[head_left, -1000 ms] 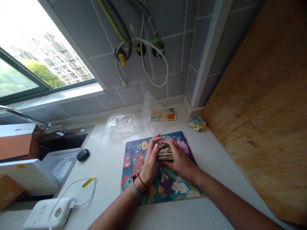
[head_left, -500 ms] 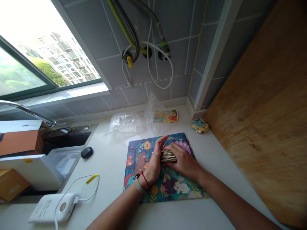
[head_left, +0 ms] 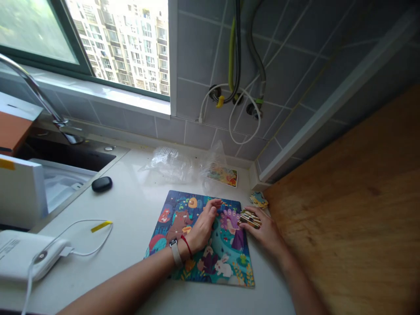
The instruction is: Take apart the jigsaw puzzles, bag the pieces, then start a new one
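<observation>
A jigsaw puzzle (head_left: 231, 243) with a bear, a peacock and rabbits lies assembled on the white counter. My left hand (head_left: 203, 227) rests on its middle, fingers stretched out and holding nothing; a watch and a red cord circle that wrist. Just off the puzzle's right edge, my right hand (head_left: 262, 229) grips a stack of puzzle pieces (head_left: 251, 218) between thumb and fingers. Behind that hand, a loose pile of other puzzle pieces (head_left: 259, 199) sits by the wooden board.
Clear plastic wrapping (head_left: 172, 164) and a picture card (head_left: 226, 176) lie toward the wall. A black oval object (head_left: 102, 184) is near the sink (head_left: 62, 151). At left is a white power bank (head_left: 29, 253) with its cable. A wooden board (head_left: 348, 210) bounds the right side.
My right hand has moved right, off the puzzle, carrying the stack away from my left hand. My left hand has lowered flatter over the puzzle. The camera view has turned.
</observation>
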Demonstrator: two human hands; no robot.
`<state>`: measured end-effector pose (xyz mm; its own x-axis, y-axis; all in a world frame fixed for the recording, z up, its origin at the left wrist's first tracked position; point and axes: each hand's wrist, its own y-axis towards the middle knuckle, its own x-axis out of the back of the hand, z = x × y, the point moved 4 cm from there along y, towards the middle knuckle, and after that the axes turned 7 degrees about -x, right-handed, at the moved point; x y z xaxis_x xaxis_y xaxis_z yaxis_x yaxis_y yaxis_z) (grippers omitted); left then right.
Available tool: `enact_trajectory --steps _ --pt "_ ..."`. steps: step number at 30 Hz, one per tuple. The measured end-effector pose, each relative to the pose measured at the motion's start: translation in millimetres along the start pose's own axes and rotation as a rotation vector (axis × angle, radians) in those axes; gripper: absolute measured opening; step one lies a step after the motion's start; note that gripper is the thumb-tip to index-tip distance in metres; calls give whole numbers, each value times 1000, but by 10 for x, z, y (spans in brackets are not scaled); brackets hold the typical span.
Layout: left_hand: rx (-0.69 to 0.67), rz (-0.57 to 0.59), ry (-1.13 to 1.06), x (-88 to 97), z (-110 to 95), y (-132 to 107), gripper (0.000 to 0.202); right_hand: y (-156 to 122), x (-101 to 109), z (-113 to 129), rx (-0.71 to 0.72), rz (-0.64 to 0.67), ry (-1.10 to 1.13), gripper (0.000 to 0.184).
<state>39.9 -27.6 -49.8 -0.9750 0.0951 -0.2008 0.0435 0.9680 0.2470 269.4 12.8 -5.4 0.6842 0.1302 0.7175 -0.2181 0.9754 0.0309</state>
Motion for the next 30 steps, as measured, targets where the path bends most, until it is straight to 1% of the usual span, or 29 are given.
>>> enact_trajectory --steps 3,5,7,9,11,13,15,17,22,24,26,30 --pt "-13 6 37 0 -49 3 57 -17 263 -104 -166 148 -141 48" --pt "-27 12 62 -1 -75 6 54 -32 366 -108 -245 248 -211 50" --pt "-61 11 77 0 -93 10 50 -15 417 -86 -287 327 -264 48" --pt "-101 0 77 2 -102 17 47 51 440 -76 -323 378 -320 43" --pt "-134 -10 71 4 -107 25 45 161 452 -92 -370 420 -403 36" --pt "-151 -14 69 5 -110 34 44 297 460 -107 -397 448 -470 33" --pt "-158 -15 74 7 -117 44 44 423 457 -105 -398 485 -514 33" --pt "-170 -13 92 8 -129 54 45 513 443 -80 -368 531 -538 35" --pt "-271 -29 121 6 -155 70 48 582 437 -27 -303 612 -603 40" --pt "-291 -32 112 6 -146 72 48 594 456 -35 -287 616 -636 42" --pt "-278 -18 108 5 -127 73 49 613 483 -52 -271 601 -670 45" --pt "-205 78 204 -15 -90 76 56 632 532 -61 -225 541 -734 49"
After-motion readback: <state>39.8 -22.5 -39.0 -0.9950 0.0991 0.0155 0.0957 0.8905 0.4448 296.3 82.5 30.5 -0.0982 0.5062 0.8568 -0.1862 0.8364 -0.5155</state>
